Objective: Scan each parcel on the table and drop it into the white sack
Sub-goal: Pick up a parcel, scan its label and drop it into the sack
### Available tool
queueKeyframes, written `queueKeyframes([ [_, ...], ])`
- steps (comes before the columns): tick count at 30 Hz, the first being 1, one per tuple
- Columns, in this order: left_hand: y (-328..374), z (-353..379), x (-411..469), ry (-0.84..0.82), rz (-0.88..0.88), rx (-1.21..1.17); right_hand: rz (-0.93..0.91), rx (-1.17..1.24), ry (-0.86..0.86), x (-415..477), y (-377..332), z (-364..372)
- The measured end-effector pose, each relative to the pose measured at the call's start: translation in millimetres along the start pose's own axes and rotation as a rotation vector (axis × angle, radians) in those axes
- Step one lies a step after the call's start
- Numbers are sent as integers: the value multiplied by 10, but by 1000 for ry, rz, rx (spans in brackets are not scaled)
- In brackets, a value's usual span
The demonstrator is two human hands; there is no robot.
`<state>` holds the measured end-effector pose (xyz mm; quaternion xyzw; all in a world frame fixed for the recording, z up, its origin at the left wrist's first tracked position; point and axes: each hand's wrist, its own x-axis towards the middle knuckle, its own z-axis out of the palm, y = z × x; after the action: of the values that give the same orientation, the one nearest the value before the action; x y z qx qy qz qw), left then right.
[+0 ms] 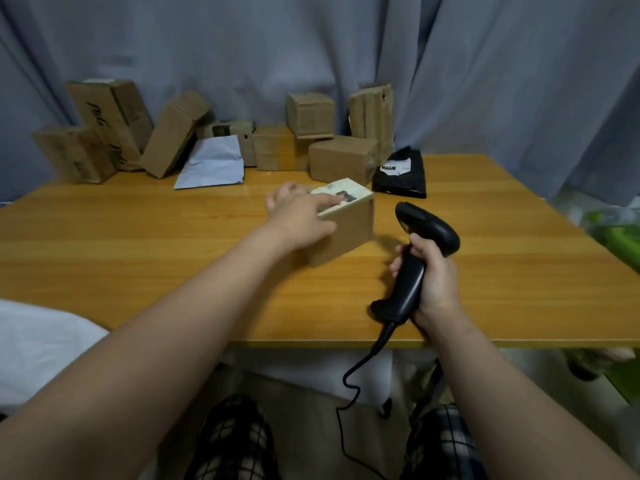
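Head view, seated person at a wooden table (138,237). The left hand (301,216) reaches forward and grips a small cardboard parcel (349,233) that stands near the middle of the table: the fingers lie across its top, one reaching onto the printed label (346,195), and the thumb presses against its near face. The right hand (431,275) is closed round the grip of a black handheld scanner (420,244), held just to the right of the parcel and apart from it, its head towards the far side of the table; a black cable (356,375) runs from the base of the grip down past the table's near edge. Along the far edge are further cardboard boxes (308,114), some stacked or leaning on one another, with a flat white mailer (211,164) among them and a black bag (401,178) at the right end of the row. The white sack (41,351) is at lower left, beside the table's near edge. A grey curtain (311,46) hangs behind.
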<state>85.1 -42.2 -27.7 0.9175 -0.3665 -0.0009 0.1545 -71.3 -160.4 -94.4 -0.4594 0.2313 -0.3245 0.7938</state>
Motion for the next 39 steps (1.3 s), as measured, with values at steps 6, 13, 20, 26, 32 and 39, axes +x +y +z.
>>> queueKeyframes([
  [6,-557,-236,-331,86,102,-330,17,-6,-6,-10,19,-13],
  [13,-332,-77,-584,65,-294,-709,115,-49,-54,-52,-7,93],
  [20,-258,41,-526,-29,-399,-1032,123,-175,-143,-195,-134,508],
  [26,-328,5,-607,99,-71,-873,197,-79,-193,-385,-32,520],
  [32,-528,-104,-745,202,135,-574,213,13,-215,-603,90,618],
  [39,-661,-85,-867,247,83,-631,-9,-233,-123,-708,-34,507],
])
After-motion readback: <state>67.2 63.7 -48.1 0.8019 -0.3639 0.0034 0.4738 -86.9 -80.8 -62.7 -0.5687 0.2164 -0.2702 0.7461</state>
